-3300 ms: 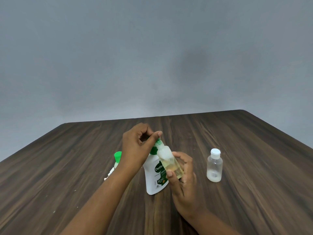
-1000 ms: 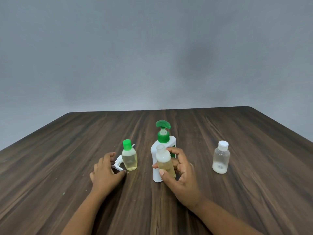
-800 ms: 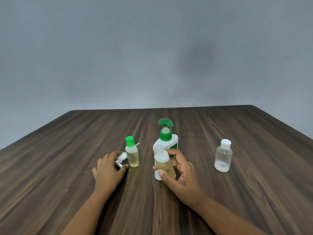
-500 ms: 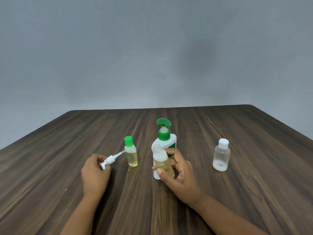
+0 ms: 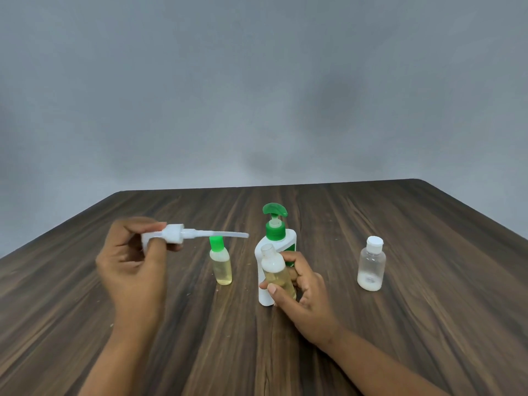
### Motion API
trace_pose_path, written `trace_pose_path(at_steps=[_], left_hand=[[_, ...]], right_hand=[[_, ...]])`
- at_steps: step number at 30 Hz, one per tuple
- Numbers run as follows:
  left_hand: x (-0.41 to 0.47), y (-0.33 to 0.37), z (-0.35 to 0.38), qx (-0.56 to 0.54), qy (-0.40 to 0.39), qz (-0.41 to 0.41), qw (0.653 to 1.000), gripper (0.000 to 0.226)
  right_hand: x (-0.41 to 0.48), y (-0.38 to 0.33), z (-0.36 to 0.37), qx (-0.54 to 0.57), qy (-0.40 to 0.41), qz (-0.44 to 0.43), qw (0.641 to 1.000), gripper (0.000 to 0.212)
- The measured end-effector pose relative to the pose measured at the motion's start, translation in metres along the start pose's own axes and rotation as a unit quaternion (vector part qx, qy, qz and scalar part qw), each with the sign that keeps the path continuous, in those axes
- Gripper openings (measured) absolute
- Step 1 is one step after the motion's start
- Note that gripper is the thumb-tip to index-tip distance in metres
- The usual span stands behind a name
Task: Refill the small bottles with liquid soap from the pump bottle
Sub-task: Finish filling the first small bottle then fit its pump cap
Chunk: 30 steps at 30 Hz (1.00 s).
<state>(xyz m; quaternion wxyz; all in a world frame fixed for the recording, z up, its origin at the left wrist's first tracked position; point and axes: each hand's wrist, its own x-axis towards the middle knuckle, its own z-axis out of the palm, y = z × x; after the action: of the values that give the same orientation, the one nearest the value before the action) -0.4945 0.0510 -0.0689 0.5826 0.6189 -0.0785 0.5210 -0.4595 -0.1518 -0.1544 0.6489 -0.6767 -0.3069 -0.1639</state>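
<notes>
Pinches a white spray top (image 5: 174, 235) in the left hand (image 5: 134, 267), fingers curled on its head above the counter (image 5: 428, 324), thin tube pointing right toward the pump bottle (image 5: 275, 238). Grips an uncapped small bottle (image 5: 274, 267) of yellowish liquid in the right hand (image 5: 303, 292), thumb and fingers wrapped round it, nearly upright, just in front of the white pump bottle. Shows only a sliver of green label there, writing unreadable; farther out, a green-capped bottle (image 5: 220, 262) between the hands and a white-capped bottle (image 5: 371, 265) well to the right.
</notes>
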Motion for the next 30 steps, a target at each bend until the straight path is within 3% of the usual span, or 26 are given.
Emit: trace_pose_path(at_steps=[3,8,24,30], left_hand=[[0.001,0.011,0.012,0.058,-0.063,0.050,0.995,0.019],[0.008,0.011,0.022,0.126,-0.099,0.119,0.980,0.019],[0.026,0.029,0.032,0.135,-0.140,0.138,0.971,0.019],[0.017,0.029,0.046,0.164,-0.236,0.166,0.943,0.023]], right_hand=[[0.000,0.001,0.000,0.000,0.001,-0.004,1.000,0.031],[0.001,0.001,0.000,-0.005,0.006,-0.010,1.000,0.029],[0.002,0.003,-0.002,-0.009,0.006,-0.016,1.000,0.030],[0.001,0.001,-0.003,-0.003,-0.005,-0.022,1.000,0.030]])
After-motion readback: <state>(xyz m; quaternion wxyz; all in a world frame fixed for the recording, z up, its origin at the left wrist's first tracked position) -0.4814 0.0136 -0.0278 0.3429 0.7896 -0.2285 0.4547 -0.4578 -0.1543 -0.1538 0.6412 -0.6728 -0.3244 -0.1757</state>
